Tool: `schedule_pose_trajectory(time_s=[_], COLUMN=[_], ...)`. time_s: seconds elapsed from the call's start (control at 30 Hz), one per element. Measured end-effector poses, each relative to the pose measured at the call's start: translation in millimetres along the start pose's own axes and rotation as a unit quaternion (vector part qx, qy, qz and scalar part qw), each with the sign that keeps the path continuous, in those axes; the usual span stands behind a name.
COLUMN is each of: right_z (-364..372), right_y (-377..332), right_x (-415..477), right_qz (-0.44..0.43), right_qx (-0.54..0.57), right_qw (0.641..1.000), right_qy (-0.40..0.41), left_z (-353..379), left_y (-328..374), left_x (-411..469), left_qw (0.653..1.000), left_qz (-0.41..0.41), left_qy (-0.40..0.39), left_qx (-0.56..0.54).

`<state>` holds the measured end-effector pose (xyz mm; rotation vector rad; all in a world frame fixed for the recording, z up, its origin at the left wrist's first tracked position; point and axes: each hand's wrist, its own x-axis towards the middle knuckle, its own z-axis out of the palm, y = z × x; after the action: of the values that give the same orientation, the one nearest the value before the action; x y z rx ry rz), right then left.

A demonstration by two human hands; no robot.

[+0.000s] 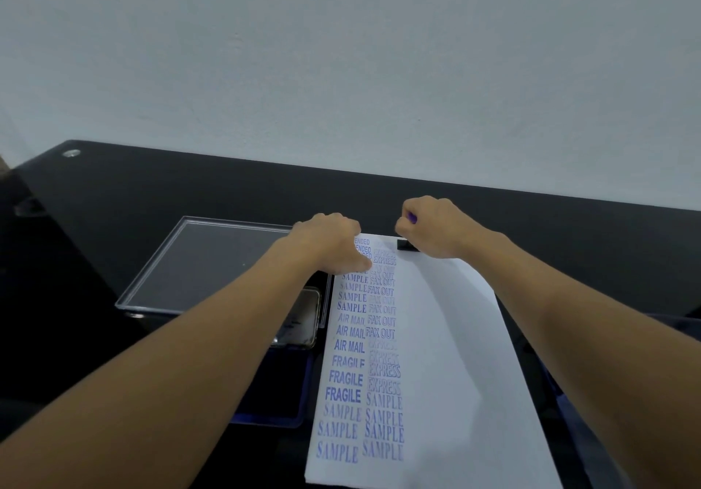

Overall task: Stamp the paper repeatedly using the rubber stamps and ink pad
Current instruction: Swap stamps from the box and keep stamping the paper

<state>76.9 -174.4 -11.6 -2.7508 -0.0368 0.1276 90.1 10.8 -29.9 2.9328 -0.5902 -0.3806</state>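
A white paper [447, 355] lies on the black table, its left part filled with two columns of blue stamped words. My left hand [333, 242] rests flat on the paper's top left corner, fingers spread over the prints. My right hand [428, 225] is closed around a rubber stamp [406, 244] with a purple handle and a black base, held upright with the base down on the paper's top edge. Left of the paper sits the blue ink pad [273, 386], partly hidden under my left forearm.
A clear plastic lid or tray [205, 261] lies left of my left hand, with a metal tin [303, 318] in front of it. The black table [151, 185] ends at a pale wall behind. A blue case edge [569, 412] shows under my right forearm.
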Motion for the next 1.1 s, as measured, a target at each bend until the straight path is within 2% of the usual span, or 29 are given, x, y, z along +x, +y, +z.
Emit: schedule_pose_trajectory(time_s=[1.1], right_z=[21.6], right_y=[3.8], right_x=[-4.4], right_qz=[0.004], right_qx=[0.004], right_qw=[0.998], right_qy=[0.056], left_z=[0.7], left_y=[0.4], left_x=[5.0], left_qw=[1.000], left_qz=[-0.006], left_qy=[0.002], left_qx=[-0.006])
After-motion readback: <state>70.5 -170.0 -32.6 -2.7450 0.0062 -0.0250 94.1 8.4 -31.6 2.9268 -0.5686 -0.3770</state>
